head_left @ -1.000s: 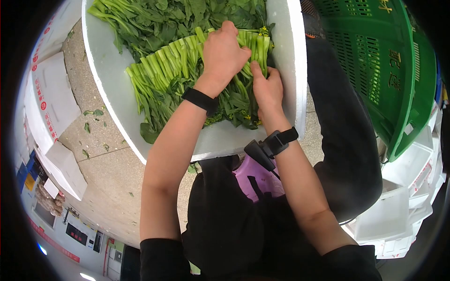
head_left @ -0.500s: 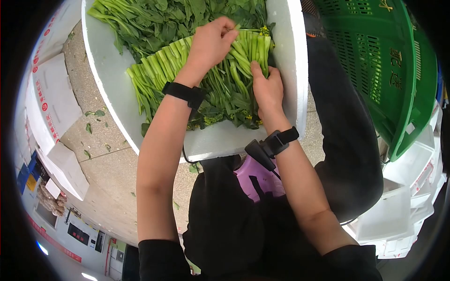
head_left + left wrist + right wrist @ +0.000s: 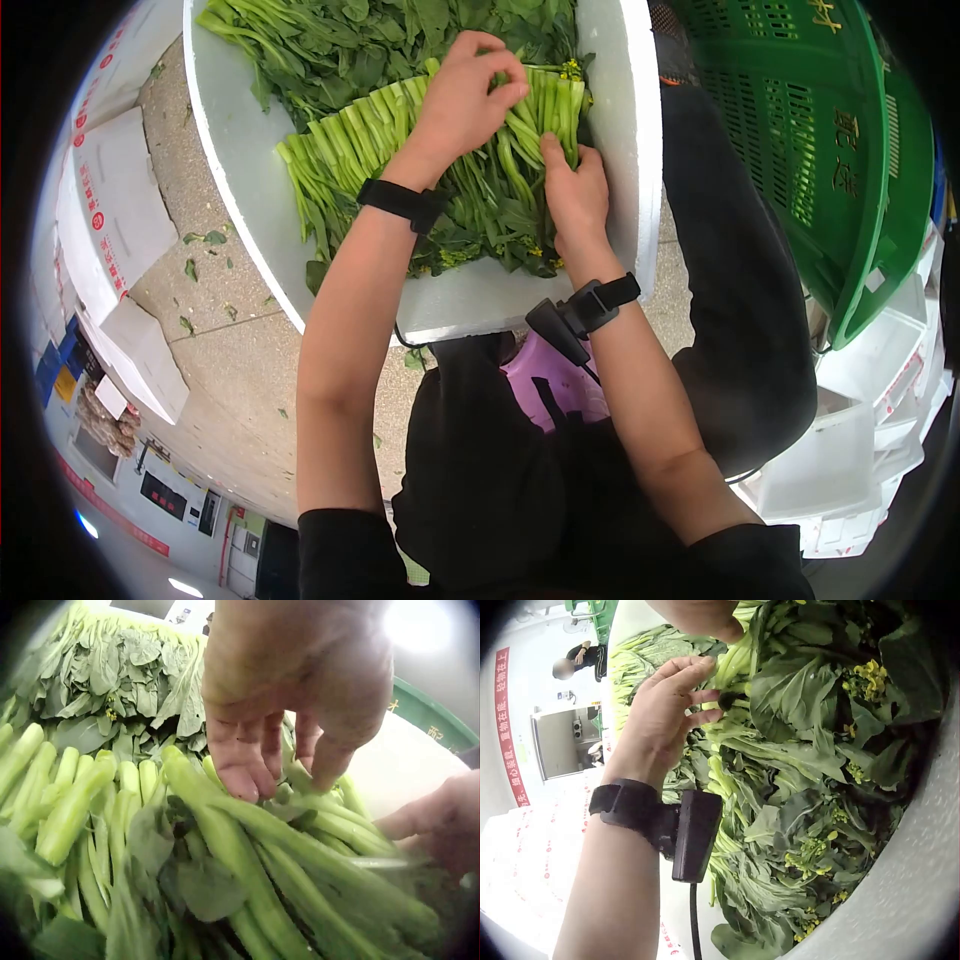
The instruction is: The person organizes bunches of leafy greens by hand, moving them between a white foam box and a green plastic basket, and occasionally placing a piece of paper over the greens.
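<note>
A row of cut choy sum (image 3: pixel 365 130), stem ends toward the far side, lies in a white foam box (image 3: pixel 640 230). My left hand (image 3: pixel 470 100) is over the middle of the row. Its fingers (image 3: pixel 247 776) hang spread from the thumb, with tips right at the stems. In the right wrist view a small dark leaf (image 3: pixel 726 700) shows by these fingertips. At the box's right side, my right hand (image 3: pixel 577 195) grips the end stems, thumb on top; its other fingers are partly hidden. Yellow flowers (image 3: pixel 870 677) show among the leaves.
More leafy greens (image 3: pixel 370 45) fill the far part of the box. A green perforated crate (image 3: pixel 800 150) stands to the right, above stacked white boxes (image 3: pixel 820 460). White cartons (image 3: pixel 110 210) are at left. Leaf scraps (image 3: pixel 205 238) litter the floor.
My left hand first drew back left and toward me from the stems, then shifted slightly right again, its thumb and fingers now apart. The right hand keeps its grip in place.
</note>
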